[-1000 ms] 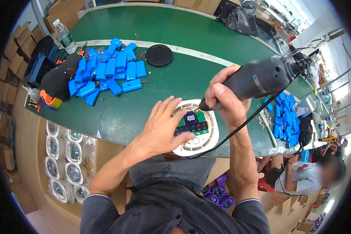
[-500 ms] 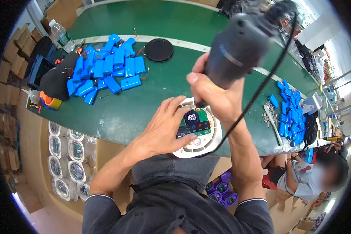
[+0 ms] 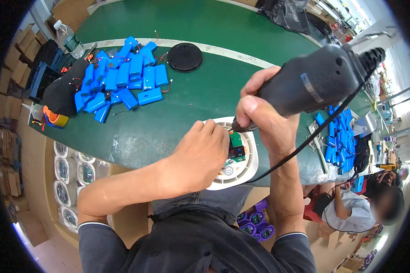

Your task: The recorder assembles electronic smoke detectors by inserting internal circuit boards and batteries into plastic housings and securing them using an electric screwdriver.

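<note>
My right hand [image 3: 273, 125] is wrapped round a black electric screwdriver [image 3: 312, 82], tilted with its tip down to the left. A white round-cornered plastic housing [image 3: 249, 166] lies at the table's near edge, holding a green circuit board [image 3: 237, 138] with a dark panel. My left hand [image 3: 198, 152] lies over the housing's left part, its fingers curled and drawn together by the screwdriver's tip. Whatever those fingertips hold is hidden, and the hand covers much of the board.
Blue battery packs [image 3: 123, 75] with thin wires are heaped at the left, beside a black disc [image 3: 184, 57]. More blue packs [image 3: 338, 141] lie at the right. A water bottle [image 3: 69, 40] stands far left. The screwdriver's cable [image 3: 300, 148] hangs past my right wrist. A co-worker [image 3: 351, 209] sits at the right.
My left hand has gone from lying spread on the housing to curled fingers by the tip, hiding the lit display. The screwdriver has tilted over to the right.
</note>
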Action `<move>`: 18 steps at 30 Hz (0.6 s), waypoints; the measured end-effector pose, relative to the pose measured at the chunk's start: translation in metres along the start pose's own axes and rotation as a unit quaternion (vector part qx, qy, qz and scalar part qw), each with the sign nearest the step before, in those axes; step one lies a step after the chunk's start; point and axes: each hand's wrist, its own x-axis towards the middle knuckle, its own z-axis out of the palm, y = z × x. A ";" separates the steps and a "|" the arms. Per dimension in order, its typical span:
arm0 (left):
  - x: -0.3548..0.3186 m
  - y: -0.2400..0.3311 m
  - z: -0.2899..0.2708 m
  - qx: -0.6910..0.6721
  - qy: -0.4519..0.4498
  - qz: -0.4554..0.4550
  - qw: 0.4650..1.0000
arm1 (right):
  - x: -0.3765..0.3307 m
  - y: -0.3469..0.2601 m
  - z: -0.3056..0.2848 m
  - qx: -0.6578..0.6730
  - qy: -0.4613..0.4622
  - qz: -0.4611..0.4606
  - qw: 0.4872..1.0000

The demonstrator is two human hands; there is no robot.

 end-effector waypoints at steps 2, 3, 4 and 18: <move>0.003 0.005 0.001 0.002 -0.033 -0.016 0.999 | 0.000 0.001 -0.002 -0.009 0.001 -0.013 1.000; 0.003 0.006 0.004 0.006 -0.034 -0.014 0.999 | 0.001 0.001 -0.003 -0.021 0.001 -0.022 1.000; 0.001 0.007 0.007 -0.019 0.009 -0.019 1.000 | 0.001 0.000 -0.003 -0.020 -0.001 -0.015 1.000; -0.009 0.001 0.034 -0.191 0.109 -0.068 0.973 | -0.004 0.001 -0.008 0.058 -0.005 -0.004 0.998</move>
